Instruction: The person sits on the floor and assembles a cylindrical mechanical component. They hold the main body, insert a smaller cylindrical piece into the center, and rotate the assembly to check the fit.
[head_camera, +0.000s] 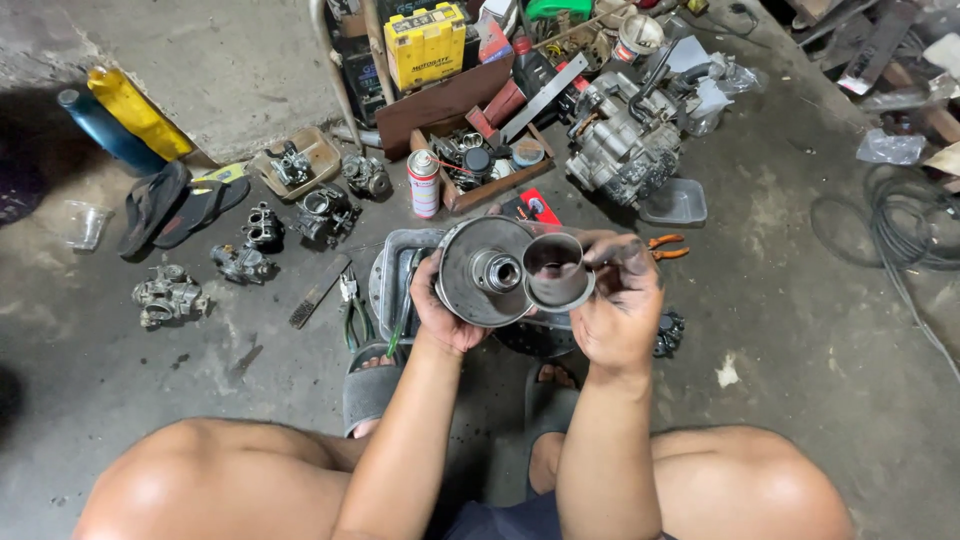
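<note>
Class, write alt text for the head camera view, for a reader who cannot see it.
A person's left hand holds a round grey metal disc with a hub while the right hand holds a short metal cup-shaped part beside it, above a grimy concrete floor strewn with small grey carburettors.

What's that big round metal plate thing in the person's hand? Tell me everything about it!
The round grey metal disc looks like worn, greasy steel, with a raised hub and a dark hole at its centre. It is held upright, its face towards the camera, above the concrete floor. The grimy left hand grips its lower left edge. A small grey metal cup, held by the right hand, overlaps its right edge.
</note>
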